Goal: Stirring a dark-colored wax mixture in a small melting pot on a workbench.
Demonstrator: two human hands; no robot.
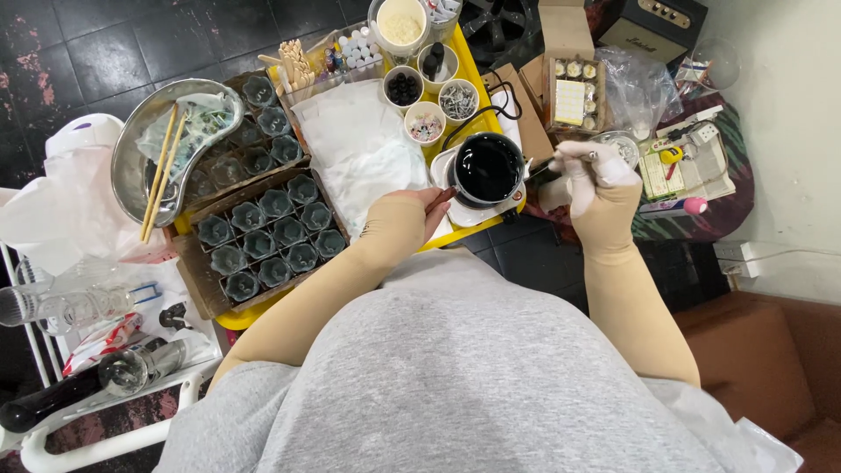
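My left hand point(412, 215), mid-frame, is closed on the handle of the black pot point(487, 169) w/ dark liquid, just above centre on the yellow tray point(476, 72). My right hand point(592, 180), gloved, right of the pot, pinches a thin tool point(540, 166) reaching to the pot's rim. Dark moulds point(272, 232) in boxes at left.

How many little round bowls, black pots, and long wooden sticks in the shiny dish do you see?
Small round bowls: 4
Black pot of dark liquid, its handle in the left hand: 1
Long wooden sticks in the metal dish: 2
Total: 7
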